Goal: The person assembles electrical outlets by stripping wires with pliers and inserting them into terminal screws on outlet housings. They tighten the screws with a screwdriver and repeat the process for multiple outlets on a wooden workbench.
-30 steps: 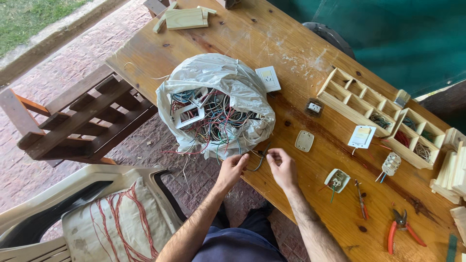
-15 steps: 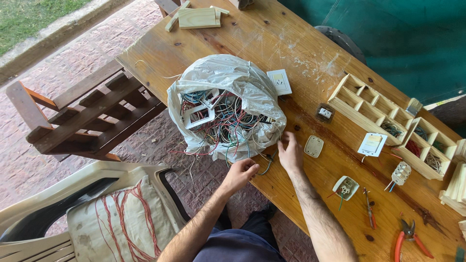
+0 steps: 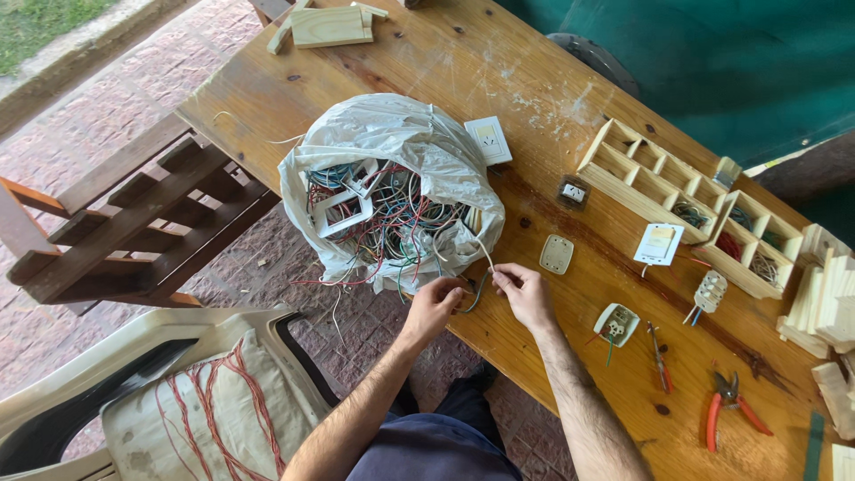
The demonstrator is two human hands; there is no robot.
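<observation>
Both hands have drawn together since a second ago, at six o'clock below the bag [image 3: 392,142]. Left hand [image 3: 434,303] and right hand [image 3: 525,294] each pinch, it seems, one wire [image 3: 476,298] between them.

Bag [image 3: 392,142] depths hidden; plank [image 3: 842,459] cut off (right edge)

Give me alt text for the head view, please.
Both hands, left hand and right hand, pinch a thin wire drawn from a white plastic bag stuffed with tangled coloured wires on a wooden table. Wooden compartment trays, switch plates and red-handled pliers lie to the right.
</observation>
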